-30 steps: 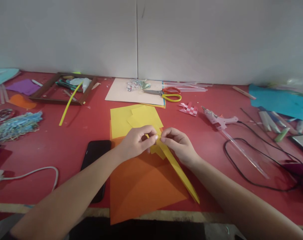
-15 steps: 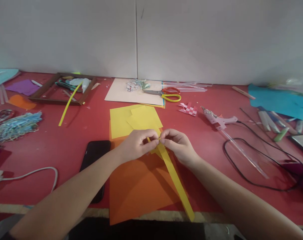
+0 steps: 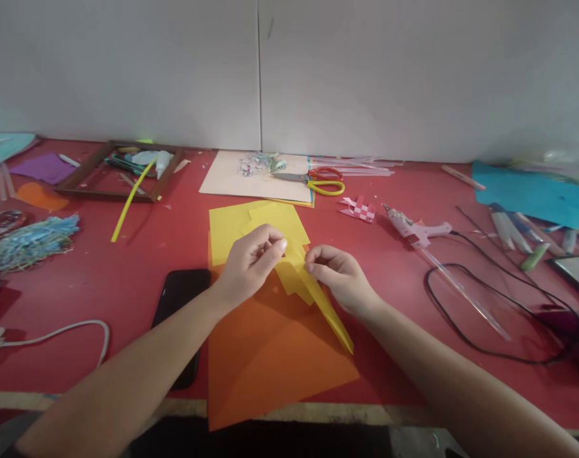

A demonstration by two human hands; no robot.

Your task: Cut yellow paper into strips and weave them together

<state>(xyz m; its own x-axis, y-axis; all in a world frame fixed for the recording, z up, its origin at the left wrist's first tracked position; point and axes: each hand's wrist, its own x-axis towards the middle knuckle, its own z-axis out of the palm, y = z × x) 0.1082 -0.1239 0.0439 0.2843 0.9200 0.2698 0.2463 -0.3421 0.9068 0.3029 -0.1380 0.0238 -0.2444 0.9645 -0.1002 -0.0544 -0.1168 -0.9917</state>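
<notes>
A long yellow paper strip slants down toward the table's front edge over an orange sheet. At its upper part, the thumb and fingertips of my right hand pinch it. My left hand is closed just left of the strip, thumb against curled fingers. What it may hold is hidden. Beneath and behind both hands lie several yellow paper pieces, overlapping the orange sheet.
A black phone lies beside my left forearm. Scissors rest on pale sheets at the back. To the right are a woven pink paper piece, a glue gun and its cord. A wooden frame stands back left.
My left hand has moved up and left, away from my right hand, which stays nearly in place. The strip's lower end has drawn up from the table edge.
</notes>
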